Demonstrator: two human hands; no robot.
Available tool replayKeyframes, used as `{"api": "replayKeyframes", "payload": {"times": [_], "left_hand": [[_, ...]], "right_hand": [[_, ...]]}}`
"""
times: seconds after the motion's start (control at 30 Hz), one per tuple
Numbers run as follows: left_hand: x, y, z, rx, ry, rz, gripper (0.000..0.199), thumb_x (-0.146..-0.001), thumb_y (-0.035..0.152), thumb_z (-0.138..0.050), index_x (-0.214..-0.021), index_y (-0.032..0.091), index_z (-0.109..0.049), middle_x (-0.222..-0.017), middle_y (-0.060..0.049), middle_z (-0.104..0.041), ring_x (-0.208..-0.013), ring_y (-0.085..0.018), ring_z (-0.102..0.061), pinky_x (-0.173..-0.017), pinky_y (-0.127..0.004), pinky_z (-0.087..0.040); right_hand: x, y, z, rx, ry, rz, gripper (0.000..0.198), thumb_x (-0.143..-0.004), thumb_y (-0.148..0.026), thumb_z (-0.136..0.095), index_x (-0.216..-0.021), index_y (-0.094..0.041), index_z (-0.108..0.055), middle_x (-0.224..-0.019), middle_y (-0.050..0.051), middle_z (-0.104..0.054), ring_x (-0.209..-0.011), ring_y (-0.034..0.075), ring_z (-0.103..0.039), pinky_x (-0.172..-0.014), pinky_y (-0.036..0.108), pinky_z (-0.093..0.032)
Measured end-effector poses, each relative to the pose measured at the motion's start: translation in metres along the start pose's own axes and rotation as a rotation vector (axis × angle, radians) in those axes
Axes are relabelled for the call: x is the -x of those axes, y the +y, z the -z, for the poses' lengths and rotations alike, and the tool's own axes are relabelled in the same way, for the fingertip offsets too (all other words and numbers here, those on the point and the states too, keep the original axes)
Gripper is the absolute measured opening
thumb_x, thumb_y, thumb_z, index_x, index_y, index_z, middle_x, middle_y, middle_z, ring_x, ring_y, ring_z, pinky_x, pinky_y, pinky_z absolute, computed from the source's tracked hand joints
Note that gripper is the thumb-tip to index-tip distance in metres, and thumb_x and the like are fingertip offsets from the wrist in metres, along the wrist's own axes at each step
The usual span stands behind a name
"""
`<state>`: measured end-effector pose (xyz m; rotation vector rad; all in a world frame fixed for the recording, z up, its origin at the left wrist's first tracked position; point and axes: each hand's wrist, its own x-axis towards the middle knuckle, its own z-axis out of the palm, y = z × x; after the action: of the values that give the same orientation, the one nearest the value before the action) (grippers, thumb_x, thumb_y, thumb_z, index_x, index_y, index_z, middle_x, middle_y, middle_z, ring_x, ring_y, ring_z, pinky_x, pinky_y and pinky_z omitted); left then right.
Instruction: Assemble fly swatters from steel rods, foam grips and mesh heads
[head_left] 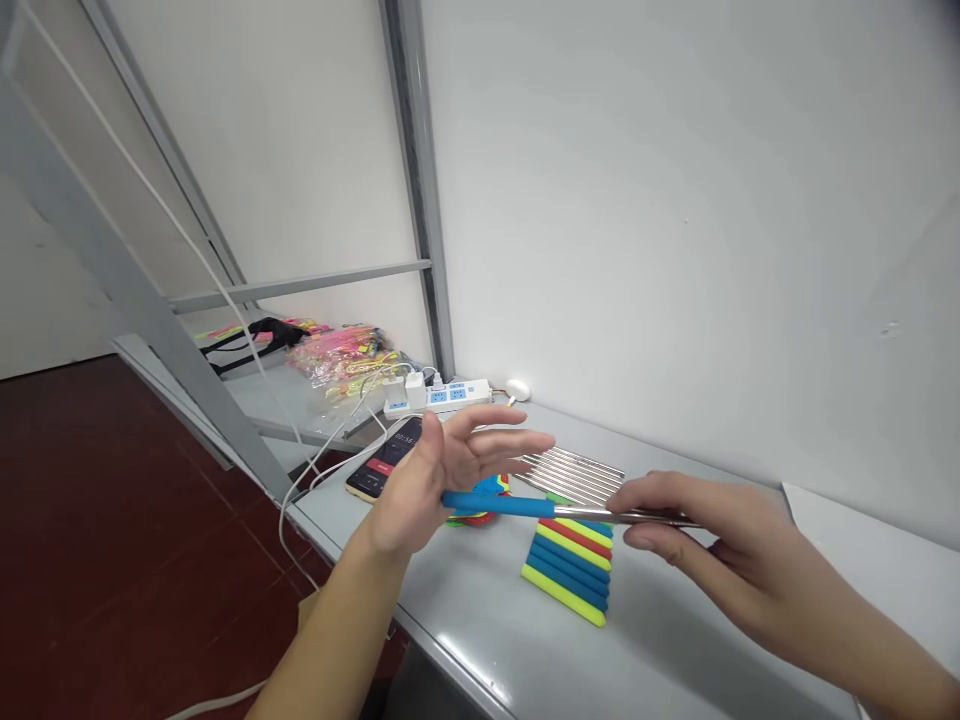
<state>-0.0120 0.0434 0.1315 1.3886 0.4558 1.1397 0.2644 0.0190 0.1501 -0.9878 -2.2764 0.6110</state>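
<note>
Only legible txt: timer digits (405,438) on phone (367,480), left side, starting "00:", next pair poss. "36" but unclear, remainder hidden by L hand (420,485); red btn (381,467) lettering & far power strip (448,396) markings too small/blurry to read

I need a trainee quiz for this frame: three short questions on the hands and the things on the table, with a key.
1. Which hand pinches the metal rod?
2. True or false: in the picture, the phone lies to the right of the row of coloured tubes.
3. What colour is the sleeve on the rod?
A) red
B) blue
C) yellow

Key:
1. The right hand.
2. False; it lies to their left.
3. B
</note>
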Motion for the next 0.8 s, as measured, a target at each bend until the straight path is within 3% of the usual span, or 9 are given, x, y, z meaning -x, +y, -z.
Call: {"api": "replayKeyframes", "payload": {"times": [0.1, 0.27, 0.57, 0.63, 0.7, 0.8], "left_hand": [[-0.003, -0.005, -0.01, 0.059, 0.043, -0.011, 0.074, -0.091, 0.072, -0.014, -0.113, 0.019, -0.062, -0.11, -0.013, -0.071, -0.106, -0.03, -0.065, -0.093, -0.048, -0.047], [-0.001, -0.007, -0.023, 0.047, 0.087, -0.015, 0.078, -0.09, 0.074, -0.012, -0.098, 0.017, -0.065, -0.089, -0.01, -0.072, -0.084, -0.025, -0.068, -0.08, -0.041, -0.052], [0.003, -0.007, -0.037, -0.055, 0.15, -0.064, 0.087, -0.085, 0.078, -0.005, -0.094, 0.016, -0.066, -0.08, -0.008, -0.067, -0.077, -0.022, -0.063, -0.076, -0.036, -0.05], [0.002, -0.008, -0.037, -0.137, 0.173, -0.078, 0.076, -0.09, 0.073, -0.013, -0.095, 0.017, -0.065, -0.081, -0.007, -0.067, -0.076, -0.02, -0.062, -0.074, -0.034, -0.049], [0.0, -0.009, -0.037, -0.317, 0.199, -0.036, 0.053, -0.096, 0.061, -0.031, -0.096, 0.019, -0.063, -0.084, -0.005, -0.067, -0.077, -0.018, -0.06, -0.072, -0.03, -0.047], [-0.001, -0.008, -0.041, -0.733, 0.067, 0.087, 0.029, -0.096, 0.043, -0.046, -0.091, 0.022, -0.064, -0.084, -0.002, -0.066, -0.077, -0.018, -0.058, -0.068, -0.027, -0.041]], "right_hand": [[-0.002, 0.005, -0.011, -0.013, 0.001, 0.031, 0.015, -0.095, -0.03, -0.052, -0.107, -0.03, -0.062, -0.094, 0.0, -0.07, -0.078, 0.015, -0.064, -0.063, 0.024, -0.049], [-0.003, 0.011, -0.021, -0.047, 0.014, 0.083, 0.008, -0.095, -0.025, -0.052, -0.092, -0.024, -0.06, -0.074, -0.001, -0.063, -0.063, 0.012, -0.056, -0.057, 0.024, -0.043], [-0.005, 0.011, -0.041, -0.155, 0.065, 0.135, 0.008, -0.093, -0.024, -0.054, -0.093, -0.025, -0.061, -0.078, 0.001, -0.067, -0.066, 0.015, -0.061, -0.06, 0.026, -0.046], [-0.006, 0.012, -0.04, -0.154, 0.061, 0.11, 0.009, -0.093, -0.024, -0.054, -0.091, -0.025, -0.062, -0.078, 0.001, -0.068, -0.066, 0.014, -0.061, -0.06, 0.026, -0.046], [-0.006, 0.014, -0.035, -0.135, 0.043, 0.077, 0.01, -0.094, -0.025, -0.054, -0.091, -0.024, -0.064, -0.079, 0.001, -0.069, -0.067, 0.014, -0.062, -0.06, 0.025, -0.047], [-0.006, 0.016, -0.028, -0.089, -0.013, 0.058, 0.011, -0.093, -0.026, -0.057, -0.098, -0.027, -0.066, -0.083, -0.001, -0.07, -0.069, 0.013, -0.063, -0.06, 0.024, -0.047]]}}
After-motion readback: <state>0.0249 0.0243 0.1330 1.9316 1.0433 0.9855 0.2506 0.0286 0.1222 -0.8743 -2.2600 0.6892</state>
